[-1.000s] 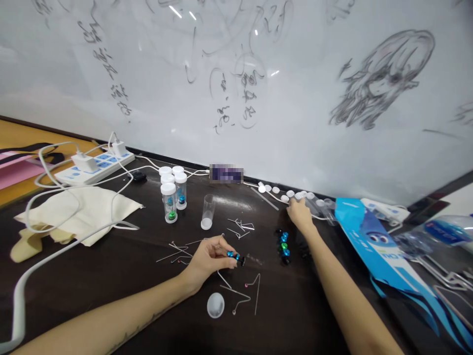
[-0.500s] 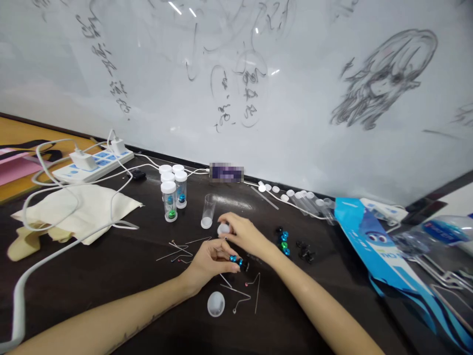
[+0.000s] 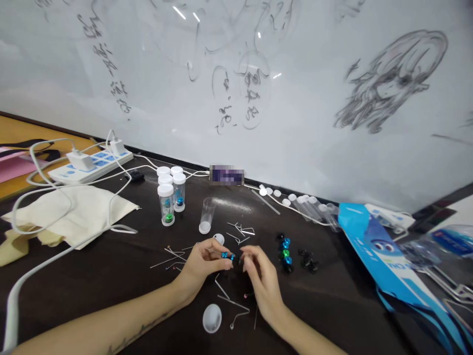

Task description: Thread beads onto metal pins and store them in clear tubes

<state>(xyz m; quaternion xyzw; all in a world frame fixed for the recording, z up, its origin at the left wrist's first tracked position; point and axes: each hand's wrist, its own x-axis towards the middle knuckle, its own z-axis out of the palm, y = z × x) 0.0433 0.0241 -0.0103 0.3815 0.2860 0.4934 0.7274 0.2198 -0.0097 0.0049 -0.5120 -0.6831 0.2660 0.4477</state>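
Observation:
My left hand (image 3: 199, 266) pinches a small shiny blue-and-black spool-shaped piece (image 3: 228, 256) between thumb and fingers. At its dark right end, the thumb and fingertips of my right hand (image 3: 264, 281) come together; what they grip is too small to make out. Just behind my left fingers lies a white cap (image 3: 219, 239). An uncapped clear tube (image 3: 207, 214) stands beyond it. Thin bent metal pins (image 3: 233, 301) lie under and in front of the hands, near a round whitish cap (image 3: 212, 318). Short bent metal pieces (image 3: 242, 230) lie behind the hands.
Capped tubes (image 3: 166, 204) with coloured pieces stand at the back left, near a cream cloth (image 3: 84, 212) and power strip (image 3: 96, 162). To the right are blue and green pieces (image 3: 286, 253), small black parts (image 3: 308, 261), clear tubes (image 3: 305, 207) and a blue bag (image 3: 369, 246).
My right hand has let go of the white cap, now on the table, and come toward me to the black end of the blue piece. Short metal pieces have come into sight.

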